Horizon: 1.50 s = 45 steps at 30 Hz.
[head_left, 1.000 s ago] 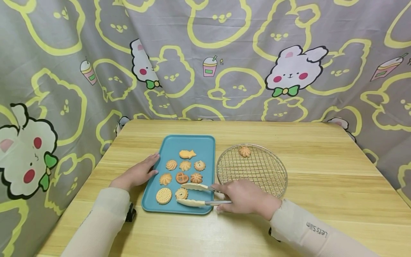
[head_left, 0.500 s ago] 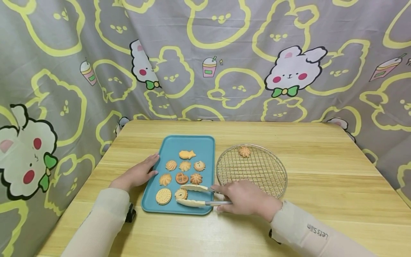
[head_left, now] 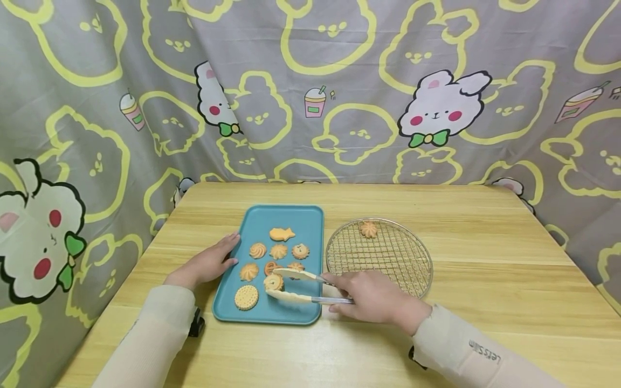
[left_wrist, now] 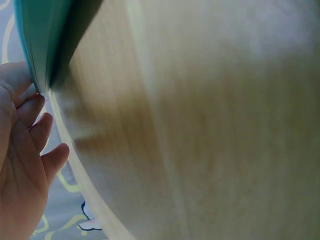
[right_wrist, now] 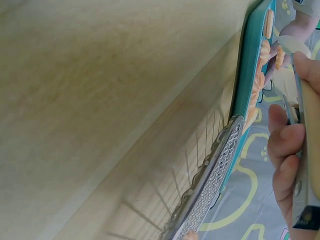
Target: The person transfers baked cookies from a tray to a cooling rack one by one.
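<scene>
My right hand point(head_left: 378, 304) grips a pair of tongs point(head_left: 332, 300) with metal arms and cream tips. Between those tips a round scalloped cookie point(head_left: 274, 282) is held above the blue tray point(head_left: 259, 218); in the right wrist view this cookie point(right_wrist: 279, 57) hangs clear of the tray. Several other cookies lie on the tray, among them a fish-shaped one point(head_left: 281, 234) and a round dotted one point(head_left: 246, 297). The tongs partly cover a pretzel-shaped cookie point(head_left: 269, 268). With relaxed fingers, my left hand point(head_left: 206, 267) touches the tray's left edge, as the left wrist view also shows.
Right of the tray stands a round wire rack point(head_left: 388, 253) bearing one flower-shaped cookie point(head_left: 368, 229) near its far rim. Both are on a wooden table point(head_left: 485, 258). A patterned curtain point(head_left: 359, 129) hangs behind and at the sides.
The tongs have closed on the scalloped cookie and lifted it off the tray, a little away from me, over the pretzel-shaped one. My left hand stays at the tray edge.
</scene>
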Tool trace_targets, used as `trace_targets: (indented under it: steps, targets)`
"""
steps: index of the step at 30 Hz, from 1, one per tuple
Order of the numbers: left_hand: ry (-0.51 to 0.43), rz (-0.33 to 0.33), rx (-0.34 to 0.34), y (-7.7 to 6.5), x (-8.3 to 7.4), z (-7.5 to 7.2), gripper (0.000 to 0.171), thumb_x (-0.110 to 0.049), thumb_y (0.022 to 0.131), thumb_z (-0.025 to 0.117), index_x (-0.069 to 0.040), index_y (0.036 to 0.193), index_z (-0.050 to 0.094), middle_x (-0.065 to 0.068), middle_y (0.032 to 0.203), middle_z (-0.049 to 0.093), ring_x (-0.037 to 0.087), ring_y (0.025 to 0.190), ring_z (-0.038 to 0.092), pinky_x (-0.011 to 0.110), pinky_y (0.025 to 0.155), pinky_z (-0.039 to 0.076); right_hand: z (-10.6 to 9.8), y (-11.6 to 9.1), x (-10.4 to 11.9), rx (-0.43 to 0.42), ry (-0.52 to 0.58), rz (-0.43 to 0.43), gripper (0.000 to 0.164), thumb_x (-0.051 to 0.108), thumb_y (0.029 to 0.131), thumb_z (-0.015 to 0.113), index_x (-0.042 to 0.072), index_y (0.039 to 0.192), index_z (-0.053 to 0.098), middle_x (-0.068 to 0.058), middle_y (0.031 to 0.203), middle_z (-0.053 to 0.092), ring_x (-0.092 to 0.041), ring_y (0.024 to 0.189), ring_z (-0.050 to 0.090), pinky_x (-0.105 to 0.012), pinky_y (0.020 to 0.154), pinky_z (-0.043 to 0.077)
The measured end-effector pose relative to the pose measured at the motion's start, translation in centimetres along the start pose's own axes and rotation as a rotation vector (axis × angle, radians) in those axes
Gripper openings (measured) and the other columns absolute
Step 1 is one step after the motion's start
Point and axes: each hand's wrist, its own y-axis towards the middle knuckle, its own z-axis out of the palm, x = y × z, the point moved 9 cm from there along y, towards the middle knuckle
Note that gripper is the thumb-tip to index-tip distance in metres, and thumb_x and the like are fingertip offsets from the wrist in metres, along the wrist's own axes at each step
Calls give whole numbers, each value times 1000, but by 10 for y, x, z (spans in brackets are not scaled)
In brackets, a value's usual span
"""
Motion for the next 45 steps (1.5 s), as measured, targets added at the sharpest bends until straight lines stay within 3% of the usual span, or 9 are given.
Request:
trace_targets:
  steps: [10,19,33,45]
  targets:
    - [-2,1,2,0,1,1,63,-20,99,53,3,150,22,24,154,17,42,139,16,58,108,22,-6,-4,-13,-71,5,67,62,51,88,63,17,139,52,16,68,44,-1,54,41,-21,45,37]
    - [0,10,3,-1,-1,1,63,-20,100,52,3,150,22,24,154,16,43,139,16,58,108,21,-9,-9,-24,-93,-18,131,65,51,87,64,17,141,50,15,71,46,-4,59,44,-23,49,41]
    - [-2,1,2,-2,-2,-1,63,-21,100,53,3,150,22,24,154,16,43,139,17,59,108,22,-18,-19,-45,-169,-45,197,65,49,85,68,14,138,53,15,73,50,-3,57,44,-22,45,39]
    - [5,9,-4,-1,-1,-1,63,-19,99,53,4,149,23,25,153,18,43,139,17,58,107,23,-24,-31,-61,-185,-22,262,66,45,84,70,12,138,52,15,76,53,-2,51,36,-20,42,34]
